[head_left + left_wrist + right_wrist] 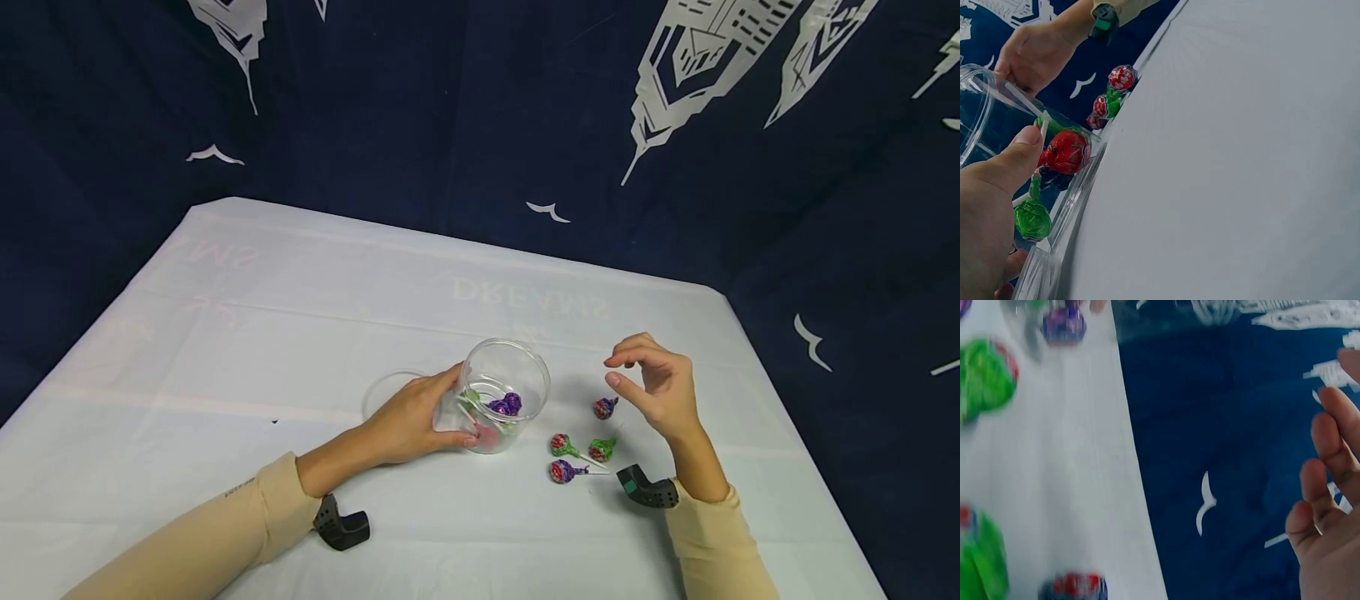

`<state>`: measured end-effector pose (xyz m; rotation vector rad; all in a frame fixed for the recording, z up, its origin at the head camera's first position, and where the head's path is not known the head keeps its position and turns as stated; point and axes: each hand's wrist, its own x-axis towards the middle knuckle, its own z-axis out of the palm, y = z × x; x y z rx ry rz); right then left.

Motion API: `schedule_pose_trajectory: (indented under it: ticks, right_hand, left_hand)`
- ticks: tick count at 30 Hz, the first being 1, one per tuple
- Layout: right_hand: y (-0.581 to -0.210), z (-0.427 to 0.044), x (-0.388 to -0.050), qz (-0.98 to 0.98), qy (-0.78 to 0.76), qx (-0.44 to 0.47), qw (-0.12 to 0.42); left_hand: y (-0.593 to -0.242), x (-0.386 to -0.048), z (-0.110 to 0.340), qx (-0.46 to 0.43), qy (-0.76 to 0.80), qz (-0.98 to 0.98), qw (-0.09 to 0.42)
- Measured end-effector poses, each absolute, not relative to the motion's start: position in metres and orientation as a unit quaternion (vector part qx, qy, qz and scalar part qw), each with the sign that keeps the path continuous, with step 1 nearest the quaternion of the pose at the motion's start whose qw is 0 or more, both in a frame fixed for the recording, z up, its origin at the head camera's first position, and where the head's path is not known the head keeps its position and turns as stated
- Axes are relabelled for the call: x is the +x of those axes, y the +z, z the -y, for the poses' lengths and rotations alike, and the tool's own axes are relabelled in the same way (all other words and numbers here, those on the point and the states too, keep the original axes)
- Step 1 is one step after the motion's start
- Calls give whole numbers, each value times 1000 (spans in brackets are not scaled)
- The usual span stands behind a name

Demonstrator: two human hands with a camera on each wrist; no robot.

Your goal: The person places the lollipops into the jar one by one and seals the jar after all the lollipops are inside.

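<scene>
My left hand [412, 418] grips a clear plastic jar [517, 429] around its side, and the jar stands on the table with its mouth uncovered. Inside lie several wrapped lollipops, among them a purple one [510, 404], a red one [1069, 152] and a green one [1033, 220]. Off to the right, my right hand [663, 387] hovers with fingers bent and parted, holding nothing. Below it on the cloth are a purple lollipop [604, 407], a green lollipop [602, 450], a red-and-green lollipop [561, 444] and another purple lollipop [559, 472].
A clear round lid [372, 392] lies on the white-covered table [450, 533], partly behind the left hand. A tiny dark speck [274, 422] sits farther left. A dark blue curtain [450, 108] with white prints hangs behind the table.
</scene>
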<state>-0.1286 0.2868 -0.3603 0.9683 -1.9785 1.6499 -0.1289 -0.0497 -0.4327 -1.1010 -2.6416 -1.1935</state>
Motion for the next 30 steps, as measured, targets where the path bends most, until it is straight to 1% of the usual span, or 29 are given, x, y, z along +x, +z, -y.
schedule_pose_trajectory:
  ticks: [11,18,22,30]
  right_hand:
    - [-376,-329,-137,786,546,280,73]
    - [-388,-353,-139,781,560,276,3]
    - [-396,-361,-140,793,555,252,-10]
    - [-411,-376,-145,827,523,205,-5]
  left_hand:
    - [-433,-128,50,-353,-385,852,18]
    - [-434,-129,50,-355,-386,851,20]
    - [-434,-129,50,-353,-388,851,14]
    - [-433,-129,50,-355,-388,850,16]
